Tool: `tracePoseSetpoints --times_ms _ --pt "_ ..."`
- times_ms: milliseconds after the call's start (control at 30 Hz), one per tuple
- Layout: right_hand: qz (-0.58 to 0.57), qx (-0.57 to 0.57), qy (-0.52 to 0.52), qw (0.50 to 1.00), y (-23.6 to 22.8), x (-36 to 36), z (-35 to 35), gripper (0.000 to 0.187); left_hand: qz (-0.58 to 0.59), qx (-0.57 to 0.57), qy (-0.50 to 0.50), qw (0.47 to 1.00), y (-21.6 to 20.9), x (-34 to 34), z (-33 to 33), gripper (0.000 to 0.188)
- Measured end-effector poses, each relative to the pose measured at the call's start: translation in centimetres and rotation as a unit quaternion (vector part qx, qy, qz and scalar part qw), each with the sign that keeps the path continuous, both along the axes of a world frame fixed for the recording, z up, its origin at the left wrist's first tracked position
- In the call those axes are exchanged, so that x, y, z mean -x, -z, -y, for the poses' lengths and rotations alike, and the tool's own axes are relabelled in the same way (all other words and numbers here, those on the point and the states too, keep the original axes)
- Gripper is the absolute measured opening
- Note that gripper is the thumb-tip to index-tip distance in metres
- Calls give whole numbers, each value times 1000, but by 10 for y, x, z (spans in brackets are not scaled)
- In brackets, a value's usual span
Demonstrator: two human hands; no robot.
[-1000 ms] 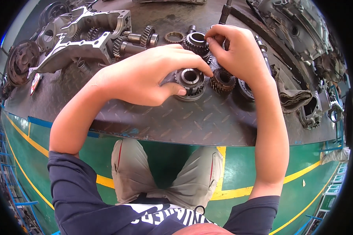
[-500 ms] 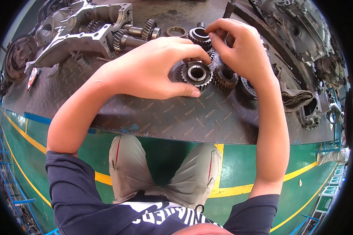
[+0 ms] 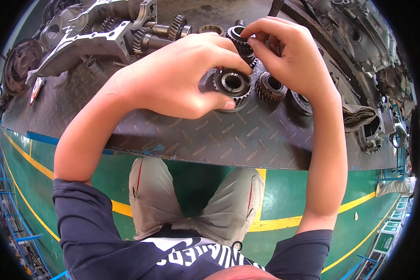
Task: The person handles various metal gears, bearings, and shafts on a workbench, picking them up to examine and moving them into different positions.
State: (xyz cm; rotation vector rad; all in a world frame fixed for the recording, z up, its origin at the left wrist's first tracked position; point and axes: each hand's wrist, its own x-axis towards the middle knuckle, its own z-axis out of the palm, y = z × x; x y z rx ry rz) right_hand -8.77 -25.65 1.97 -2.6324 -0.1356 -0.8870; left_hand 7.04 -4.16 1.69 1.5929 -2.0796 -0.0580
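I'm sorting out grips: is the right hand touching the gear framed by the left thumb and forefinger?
Apart: the head view shows a plain gap between the right hand and that gear.

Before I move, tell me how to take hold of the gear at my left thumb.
Grip the gear by its toothed outer rim, probably best from the left: it sits hole-up, round side exposed, your left hand curves around it, and a second gear stands close on its right.

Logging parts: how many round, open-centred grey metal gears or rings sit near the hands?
5: gear in left hand, gear at right hand, gear between them, ring beyond left hand, ring by right forearm. Others may be hidden.
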Motion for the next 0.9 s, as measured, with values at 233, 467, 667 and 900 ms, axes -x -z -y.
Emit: tracePoseSetpoints --times_ms 233,467,667,900 --pt "-6 16 7 1000 0 1 1 15 -1 -11 3 1000 -2 0 -3 58" --pt "-7 7 0 1000 0 2 2 14 9 -1 18 1000 0 -2 -1 62" --pt "-12 17 3 1000 0 2 0 15 3 8 14 1000 2 2 -2 58" --pt "-6 25 12 1000 0 3 2 15 30 5 -34 999 2 3 2 60"
